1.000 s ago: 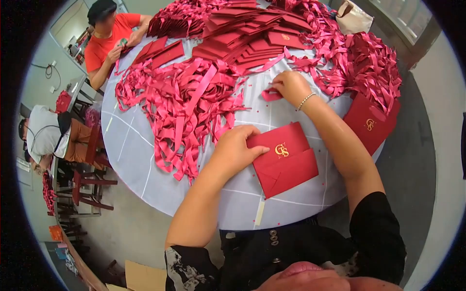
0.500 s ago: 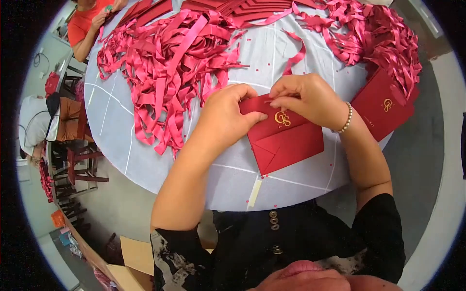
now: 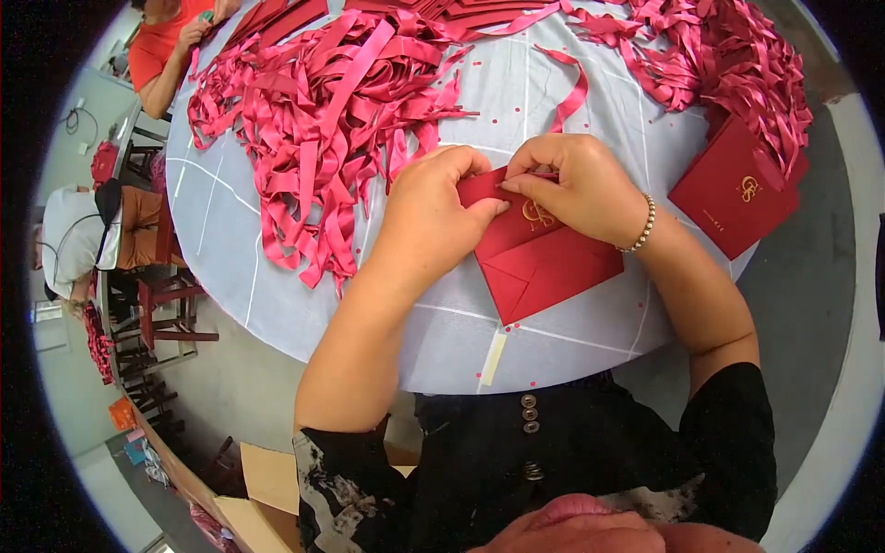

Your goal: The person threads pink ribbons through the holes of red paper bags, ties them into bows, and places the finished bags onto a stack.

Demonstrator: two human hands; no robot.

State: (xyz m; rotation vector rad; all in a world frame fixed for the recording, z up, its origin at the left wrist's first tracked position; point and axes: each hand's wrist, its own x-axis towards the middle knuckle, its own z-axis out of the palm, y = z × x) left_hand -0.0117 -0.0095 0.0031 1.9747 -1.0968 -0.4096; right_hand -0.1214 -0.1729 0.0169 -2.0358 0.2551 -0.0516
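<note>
A flat red paper bag (image 3: 562, 273) with a gold logo lies at an angle on the table in front of me, its folded base toward my body. My left hand (image 3: 441, 205) grips its upper left corner, thumb on the front and fingers behind. At the upper edge, just above the logo, my right hand (image 3: 583, 189) has thumb and forefinger pinched together. One pink-red ribbon (image 3: 573, 90) runs across the table to behind these fingers; its near end seems to be in the pinch, though the fingertips largely cover it.
A big heap of ribbons (image 3: 318, 138) lies left of the bag. More ribbons (image 3: 751, 83) lie at the right, partly over other red bags (image 3: 728, 198). Further bags (image 3: 498, 11) are stacked at the back. A person in orange (image 3: 161, 55) sits far left; a cardboard box (image 3: 267, 475) is below.
The view has shifted slightly. My right fingertips have moved a little left along the bag's upper edge, still pinched. The left hand keeps its grip on the corner.
</note>
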